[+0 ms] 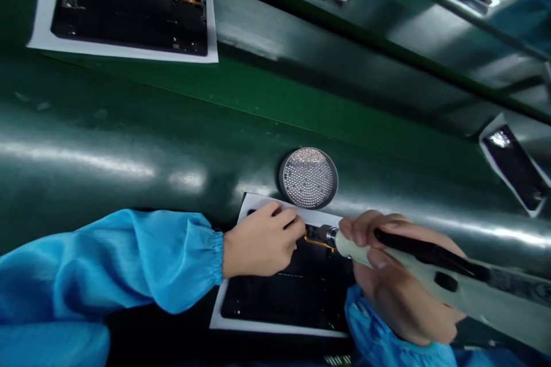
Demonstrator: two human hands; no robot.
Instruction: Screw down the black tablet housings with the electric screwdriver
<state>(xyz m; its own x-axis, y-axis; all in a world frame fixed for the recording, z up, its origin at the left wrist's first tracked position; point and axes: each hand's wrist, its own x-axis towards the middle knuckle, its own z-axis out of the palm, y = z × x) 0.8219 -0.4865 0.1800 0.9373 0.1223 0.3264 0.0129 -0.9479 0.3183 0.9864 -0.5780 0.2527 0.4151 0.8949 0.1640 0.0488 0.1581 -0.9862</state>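
A black tablet-like device panel (284, 292) lies on a white sheet (258, 202) on the green surface in front of me. My left hand (264, 241) rests over its upper left part, fingers curled down near an orange flex cable (317, 241); whatever is under the fingertips is hidden. Wrapped round a pale electric screwdriver (357, 249) with a black lever is my right hand (400, 281). The driver's tip points at the panel's top edge, beside my left fingertips; whether it touches a screw I cannot tell.
A round dish (309, 179) of small screws sits just beyond the sheet. Another open black panel (133, 8) on white paper lies at the far left. More devices sit at the top and on the right (514, 166). A raised rail (387, 46) runs across the back.
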